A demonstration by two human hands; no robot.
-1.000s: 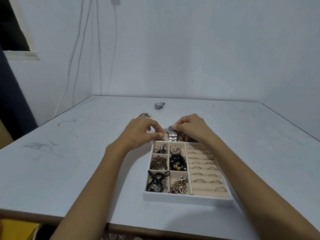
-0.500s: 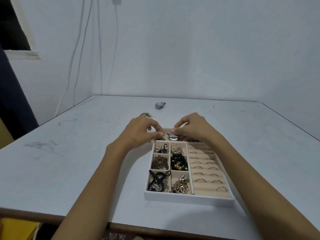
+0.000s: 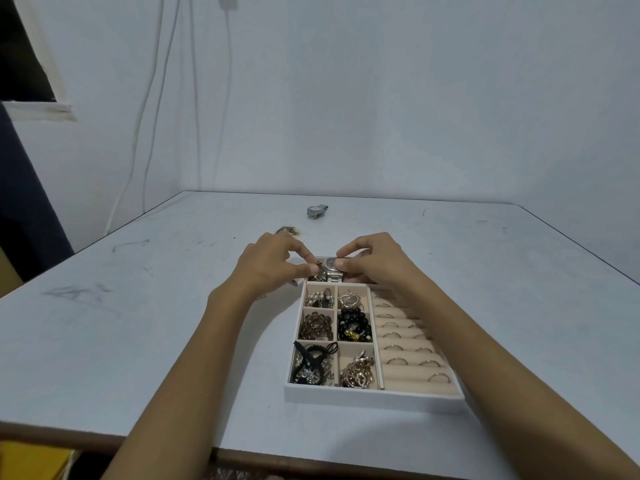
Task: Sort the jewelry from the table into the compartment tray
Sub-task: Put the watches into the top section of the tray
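Observation:
A white compartment tray with beige lining sits on the table, its cells holding beads, chains, hair ties and rows of rings. Over its far compartment both hands meet. My right hand pinches a silver wristwatch by its case. My left hand has its fingers curled at the watch's left side, touching a small dark piece there; what it holds is hidden. Farther back on the table lie a second silver watch and a small brownish piece of jewelry.
The white table runs to a wall at the back and to a brown front edge. Cables hang down the wall at the back left. A dark curtain stands at the far left.
The silver watch has sunk a little, down into the tray's far compartment. Both hands stay over that compartment, fingers shifting slightly.

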